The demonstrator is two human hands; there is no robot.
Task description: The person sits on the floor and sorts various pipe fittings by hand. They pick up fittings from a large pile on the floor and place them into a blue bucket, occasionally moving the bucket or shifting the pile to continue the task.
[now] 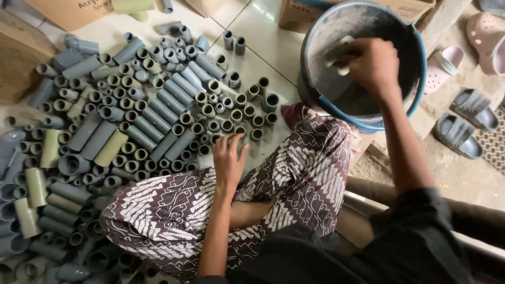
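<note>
My right hand [374, 64] reaches into a grey bucket with a blue rim [415, 89] and grips a pale scoop-like tool [336, 55] inside it, over grey paste. My left hand [228, 158] rests open, fingers spread, at the near edge of a big spread of short grey pipe pieces [158, 110] on the tiled floor, touching the nearest upright ones. My legs, in brown and white patterned cloth [294, 179], lie folded between the two hands.
Cardboard boxes [68, 11] stand along the top edge. Pink sandals [486, 39] and grey sandals [463, 129] lie on the rough floor at the right. Several pale green pipe pieces [50, 148] are mixed in at the left.
</note>
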